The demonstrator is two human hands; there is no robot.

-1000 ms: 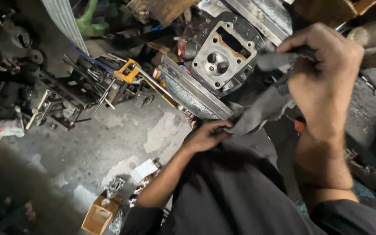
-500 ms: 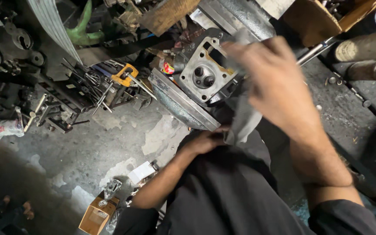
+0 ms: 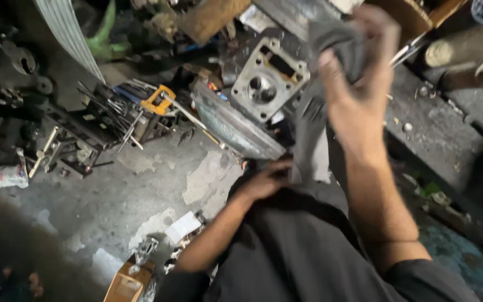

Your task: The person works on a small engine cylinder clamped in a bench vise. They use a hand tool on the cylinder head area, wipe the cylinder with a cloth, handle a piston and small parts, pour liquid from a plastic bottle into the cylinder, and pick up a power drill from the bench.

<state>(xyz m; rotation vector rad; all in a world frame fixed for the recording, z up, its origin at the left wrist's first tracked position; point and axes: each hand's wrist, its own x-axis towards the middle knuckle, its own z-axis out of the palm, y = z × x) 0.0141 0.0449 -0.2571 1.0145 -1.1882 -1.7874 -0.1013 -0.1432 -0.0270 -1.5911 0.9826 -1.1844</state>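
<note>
An orange-handled tool [image 3: 157, 99] lies far left on the concrete floor [image 3: 141, 184]. The left hand [image 3: 266, 180] pinches the lower end of a dark grey, limp cloth strip [image 3: 311, 134]; right of the grey metal cylinder head [image 3: 268, 79], the right hand [image 3: 359, 84] grips its bunched top.

A stained concrete floor [image 3: 141, 190] is carrying scattered tools [image 3: 107, 112] at upper left and a white box [image 3: 183, 226] at lower centre.

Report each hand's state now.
Left hand: closed on the lower end of the grey cloth.
Right hand: closed on the cloth's upper end.
</note>
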